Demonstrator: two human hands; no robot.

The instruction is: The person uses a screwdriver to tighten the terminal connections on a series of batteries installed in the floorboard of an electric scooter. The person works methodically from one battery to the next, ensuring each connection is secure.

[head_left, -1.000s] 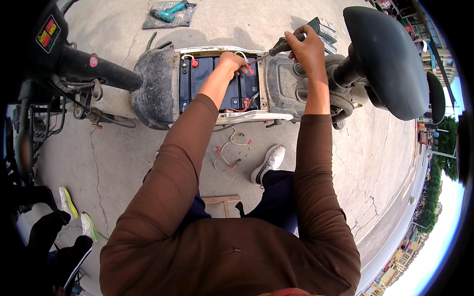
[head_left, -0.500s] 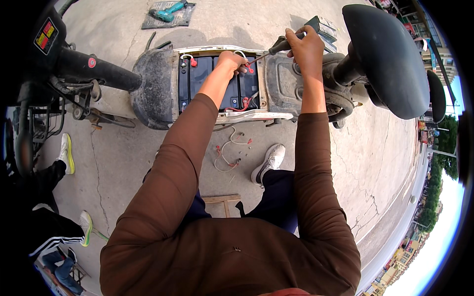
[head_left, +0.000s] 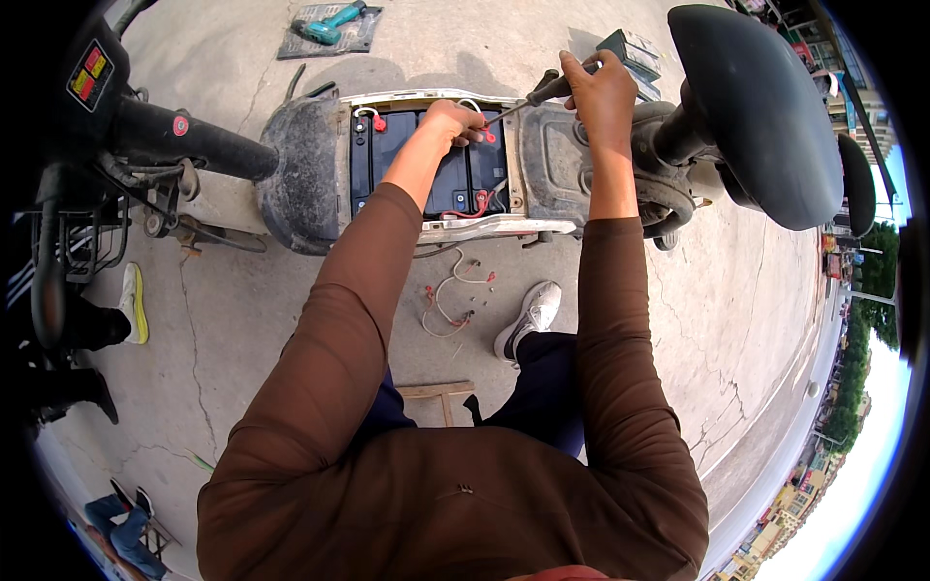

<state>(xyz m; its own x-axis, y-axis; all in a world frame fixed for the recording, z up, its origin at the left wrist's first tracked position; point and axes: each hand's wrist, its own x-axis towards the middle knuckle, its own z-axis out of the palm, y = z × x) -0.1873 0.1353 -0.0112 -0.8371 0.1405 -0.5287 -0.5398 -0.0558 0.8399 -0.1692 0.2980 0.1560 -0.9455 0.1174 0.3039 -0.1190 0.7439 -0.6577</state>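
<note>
My right hand (head_left: 603, 95) is closed round the dark handle of a screwdriver (head_left: 550, 90). Its thin shaft slants down to the left, toward a red-capped cable terminal at the far right corner of the battery pack (head_left: 395, 150). Right by the screwdriver's tip, my left hand (head_left: 455, 122) has its fingers pinched together; what they hold is hidden. The dark batteries sit in the open floor compartment of an electric scooter (head_left: 291, 174). Another red terminal (head_left: 379, 124) shows at the far left of the pack, and one more (head_left: 481, 199) at the near right.
Loose cables (head_left: 446, 295) with red ends lie on the concrete near my shoe (head_left: 539, 308). Beyond the scooter are a teal power drill (head_left: 334, 24) on a mat and a dark box (head_left: 632, 53). The scooter's seat (head_left: 756, 116) rises at right. Bystanders' legs (head_left: 131, 305) show at left.
Both my hands stay almost where they were, the screwdriver still at the terminal. At left, a bystander's leg with striped trousers has shifted back out of its earlier place.
</note>
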